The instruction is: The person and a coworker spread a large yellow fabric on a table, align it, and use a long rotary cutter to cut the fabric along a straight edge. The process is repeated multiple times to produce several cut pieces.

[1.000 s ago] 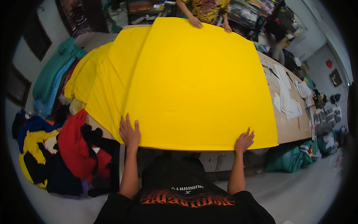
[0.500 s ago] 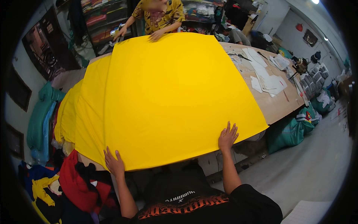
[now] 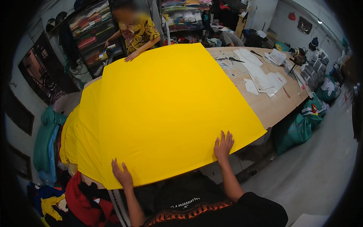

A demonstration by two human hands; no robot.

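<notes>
The yellow cloth [image 3: 162, 113] lies spread across the table [image 3: 261, 109], its broad top layer smooth and its left part falling away in loose folds. On its near edge the left hand [image 3: 122, 174] rests palm down toward the left corner, fingers apart; the right hand [image 3: 224, 146] lies likewise toward the right corner, fingers spread and pointing away from the body. Neither hand appears to pinch the fabric, and both have stayed flat on this edge over the last second. The change is at the far side: a co-worker who had both hands at the far edge now keeps one hand [image 3: 132, 56] there, near the far left corner, while the other is off the cloth, near a yellow and silver device [image 3: 103, 56] — whether it grips that, I cannot tell. For the work in hand, this seems to leave the near edge steadied by two hands and the far edge by only one. Right of the cloth lie black scissors [image 3: 236, 59] and white paper pieces [image 3: 261, 75]; beyond the table's near left corner is a heap with a red garment [image 3: 85, 200].
</notes>
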